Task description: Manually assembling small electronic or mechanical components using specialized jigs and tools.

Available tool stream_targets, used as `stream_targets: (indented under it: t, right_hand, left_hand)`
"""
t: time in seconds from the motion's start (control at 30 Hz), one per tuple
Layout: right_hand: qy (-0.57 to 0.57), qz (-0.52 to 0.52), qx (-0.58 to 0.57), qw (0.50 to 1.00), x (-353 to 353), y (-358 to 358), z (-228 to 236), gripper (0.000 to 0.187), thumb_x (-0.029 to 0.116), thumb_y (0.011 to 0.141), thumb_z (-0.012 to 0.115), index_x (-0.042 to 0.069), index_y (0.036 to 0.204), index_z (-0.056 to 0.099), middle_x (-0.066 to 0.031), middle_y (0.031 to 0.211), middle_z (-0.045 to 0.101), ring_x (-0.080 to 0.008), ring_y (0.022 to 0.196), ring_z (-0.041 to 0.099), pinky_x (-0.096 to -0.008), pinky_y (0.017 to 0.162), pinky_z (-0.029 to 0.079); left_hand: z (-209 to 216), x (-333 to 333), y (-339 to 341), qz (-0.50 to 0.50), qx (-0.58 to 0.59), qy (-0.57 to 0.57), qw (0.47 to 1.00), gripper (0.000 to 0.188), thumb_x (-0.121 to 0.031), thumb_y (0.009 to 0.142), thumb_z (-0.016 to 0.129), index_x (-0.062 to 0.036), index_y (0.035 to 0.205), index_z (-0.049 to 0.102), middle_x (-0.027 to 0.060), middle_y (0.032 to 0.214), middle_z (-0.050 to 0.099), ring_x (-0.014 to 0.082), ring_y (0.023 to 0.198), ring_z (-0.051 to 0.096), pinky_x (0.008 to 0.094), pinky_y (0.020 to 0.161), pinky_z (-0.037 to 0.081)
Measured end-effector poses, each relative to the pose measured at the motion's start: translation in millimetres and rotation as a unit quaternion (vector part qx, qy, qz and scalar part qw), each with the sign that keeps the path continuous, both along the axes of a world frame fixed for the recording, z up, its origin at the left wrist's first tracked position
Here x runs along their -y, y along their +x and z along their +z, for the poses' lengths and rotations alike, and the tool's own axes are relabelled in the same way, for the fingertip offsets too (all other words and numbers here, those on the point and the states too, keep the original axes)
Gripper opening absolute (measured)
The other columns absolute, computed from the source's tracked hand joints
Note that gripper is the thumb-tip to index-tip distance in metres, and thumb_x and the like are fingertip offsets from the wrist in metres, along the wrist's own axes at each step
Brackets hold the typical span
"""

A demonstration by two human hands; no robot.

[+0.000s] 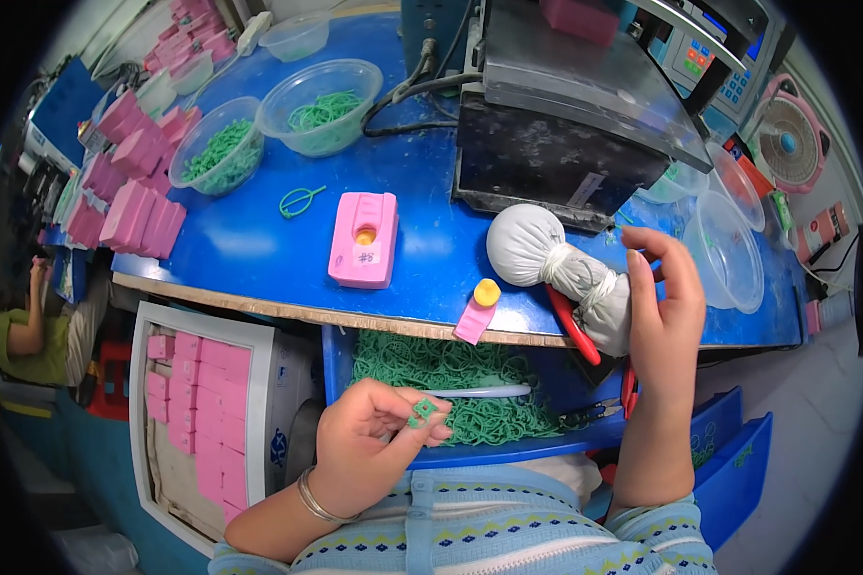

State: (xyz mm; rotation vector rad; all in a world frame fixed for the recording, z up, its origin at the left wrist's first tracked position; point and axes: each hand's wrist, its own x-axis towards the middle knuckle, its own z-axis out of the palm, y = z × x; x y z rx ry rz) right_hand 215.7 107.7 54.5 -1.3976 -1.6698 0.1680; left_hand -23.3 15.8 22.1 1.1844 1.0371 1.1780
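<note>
A small green openwork piece (424, 409) is pinched between the thumb and fingers of my left hand (369, 441), over the open drawer's near side. My right hand (666, 292) is raised over the table's right part with its fingers loosely bent and nothing visible in them. Just left of it lies a tied white cloth bag (527, 244) beside a red tool handle (573, 326). A pink mould block (362, 273) with a yellowish centre rests on the blue table. Closer to the edge are a yellow round cap (487, 292) and a pink strip (474, 323).
The blue drawer (508, 450) below the table edge holds tangled green strands (499, 419) and a whitish rod (479, 391). Clear bowls (321, 144) of green pieces stand far left. A black machine (556, 153) fills the back. Pink blocks (144, 220) are stacked left; another person (29, 331) sits beyond.
</note>
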Motion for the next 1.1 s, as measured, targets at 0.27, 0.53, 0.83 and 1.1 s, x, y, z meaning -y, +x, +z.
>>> stream_targets:
  t: [0.27,0.53,0.83,1.1]
  right_hand:
    - [-0.202,0.042,0.074,0.976,-29,23,6,0.017,0.004,0.070,0.066,-0.001,0.085,0.058,-0.0103,0.078,0.059,-0.0220,0.064,0.053,-0.0324,0.061,0.044]
    - [-0.198,-0.003,0.214,0.957,-26,23,8,0.017,0.006,0.067,0.069,-0.001,0.075,0.056,-0.0137,0.073,0.058,-0.0285,0.067,0.057,-0.0368,0.062,0.046]
    - [-0.181,0.080,0.162,0.967,-31,11,9,0.018,0.007,0.072,0.067,-0.001,0.081,0.055,-0.0150,0.079,0.057,-0.0310,0.075,0.056,-0.0371,0.067,0.045]
    - [-0.195,-0.006,0.204,0.959,-15,24,7,0.013,0.002,0.072,0.064,-0.002,0.077,0.053,-0.0151,0.077,0.056,-0.0301,0.067,0.054,-0.0373,0.059,0.043]
  left_hand:
    - [1,3,-2,-0.030,0.012,-0.009,0.999,0.012,0.004,0.085,0.054,0.0024,0.089,0.043,0.0238,0.097,0.059,0.0187,0.082,0.064,0.0275,0.071,0.055]
    - [-1,2,-3,-0.027,0.003,0.000,1.000,0.015,0.006,0.084,0.055,0.0015,0.088,0.041,0.0241,0.095,0.059,0.0187,0.078,0.065,0.0282,0.068,0.056]
    - [-3,2,-4,-0.057,0.015,-0.014,0.998,0.012,0.006,0.085,0.054,0.0025,0.091,0.044,0.0214,0.100,0.058,0.0193,0.085,0.064,0.0289,0.075,0.055]
    - [-2,1,-3,-0.026,-0.014,-0.004,1.000,0.020,0.009,0.083,0.055,-0.0007,0.089,0.038,0.0237,0.093,0.061,0.0199,0.076,0.065,0.0298,0.066,0.056]
